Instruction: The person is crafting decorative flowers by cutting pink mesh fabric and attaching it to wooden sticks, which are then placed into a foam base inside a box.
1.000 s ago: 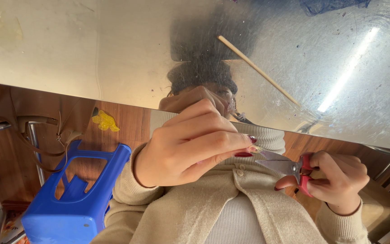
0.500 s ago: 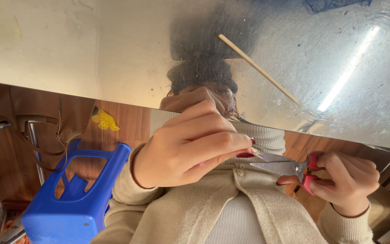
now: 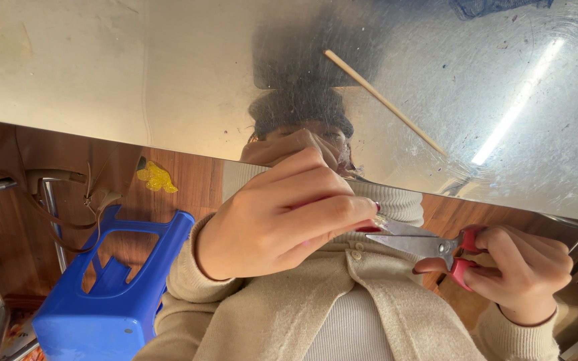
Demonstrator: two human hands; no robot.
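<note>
Shiny metal tabletop [image 3: 168, 73] behind, thin wooden stick [image 3: 382, 100] lying on it; blue plastic stool [image 3: 112, 294] on the wooden floor. Left hand [image 3: 282, 214] curled shut, fingertips pinching something tiny, too hidden to identify, right at the blade tips; right hand [image 3: 523, 271] closed through red handles of scissors [image 3: 429, 244], blades slightly parted. Best to steady both wrists; keep fingertips clear of the edge; snip in small bites.
</note>
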